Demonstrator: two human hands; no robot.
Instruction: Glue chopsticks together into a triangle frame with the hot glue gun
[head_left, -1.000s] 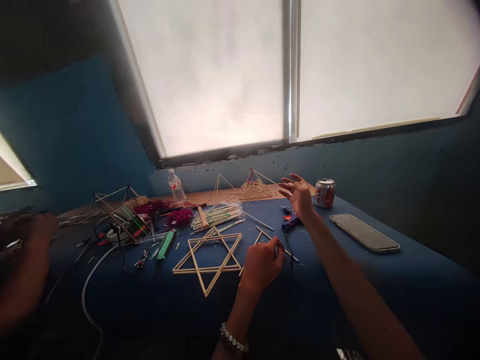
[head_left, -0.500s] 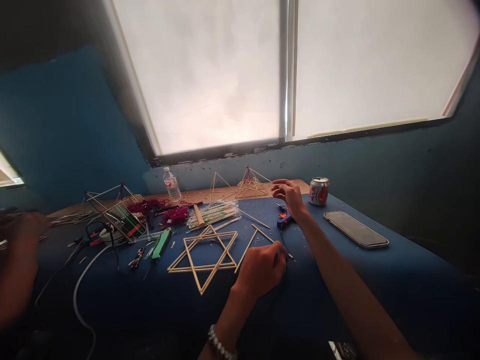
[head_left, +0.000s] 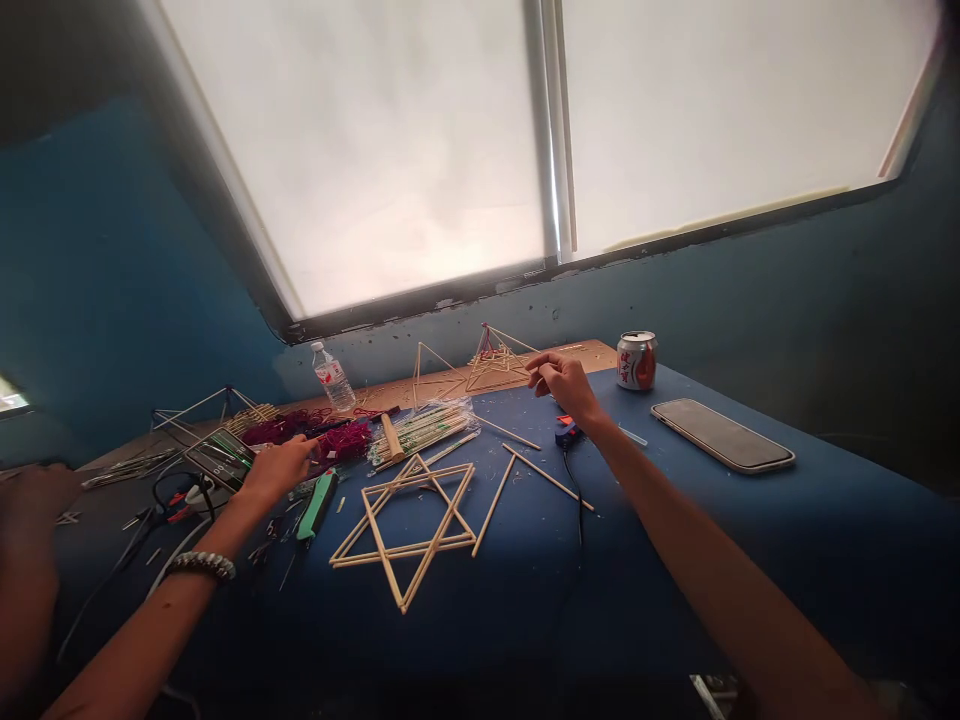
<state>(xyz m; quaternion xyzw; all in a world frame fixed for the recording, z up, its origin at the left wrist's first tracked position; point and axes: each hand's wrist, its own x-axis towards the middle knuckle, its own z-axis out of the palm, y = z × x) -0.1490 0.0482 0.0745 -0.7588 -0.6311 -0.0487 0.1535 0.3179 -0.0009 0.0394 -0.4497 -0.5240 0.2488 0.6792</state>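
My left hand [head_left: 279, 468] reaches out over the magenta tangle of thread [head_left: 343, 441], fingers extended, with nothing visible in them. It stands just left of a star of two triangles made from wooden sticks [head_left: 384, 566], which lies flat on the blue cloth [head_left: 675, 560]. My right hand [head_left: 564, 386] hangs loosely curled above a blue glue gun [head_left: 568, 433], touching nothing. Two loose wooden sticks [head_left: 547, 477] lie below that hand. A co-worker's hand [head_left: 34, 495] shows blurred at the far left edge.
Stick pyramids [head_left: 495, 362] stand on the wooden tabletop at the back, beside a water bottle [head_left: 330, 379]. A soda can [head_left: 637, 361] and a phone [head_left: 721, 436] sit at right. A green-handled tool [head_left: 317, 505], wrapped sticks [head_left: 420, 435] and cables lie about at left.
My left hand has moved from beside the star to the left, over the magenta tangle. My right hand has shifted slightly left, and the view has tilted.
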